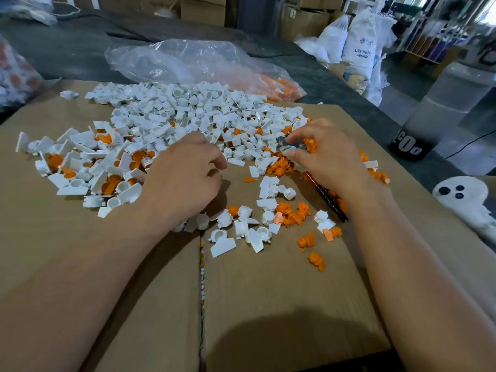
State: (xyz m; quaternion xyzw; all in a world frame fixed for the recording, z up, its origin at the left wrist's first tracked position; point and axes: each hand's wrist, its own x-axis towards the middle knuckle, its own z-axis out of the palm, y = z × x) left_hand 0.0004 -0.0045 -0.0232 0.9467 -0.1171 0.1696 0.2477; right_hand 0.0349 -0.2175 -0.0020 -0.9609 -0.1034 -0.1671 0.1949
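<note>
The hand tool (332, 202) sits in our R hand (327, 154), which grips it mid-shaft. Its metal tip shows by the fingertips and the black handle trails out under the wrist, so the long axis runs approx 11-to-5 o'clock. Our L hand (185, 170) lies at 9 o'clock from the tip, near it, fingers curled in; we can't tell if it pinches a piece. The white pieces (171, 116) heap from 10 to 12 o'clock, w/ the L hand nearer. The orange pieces (292, 213) lie at 6 o'clock on the cardboard (268, 291).

The white woven plastic sack (361, 49) at the far right bears "ABS RESIN" in blue print. The black base of the grey cylinder (408, 149) shows large white letters, roughly "CO".
</note>
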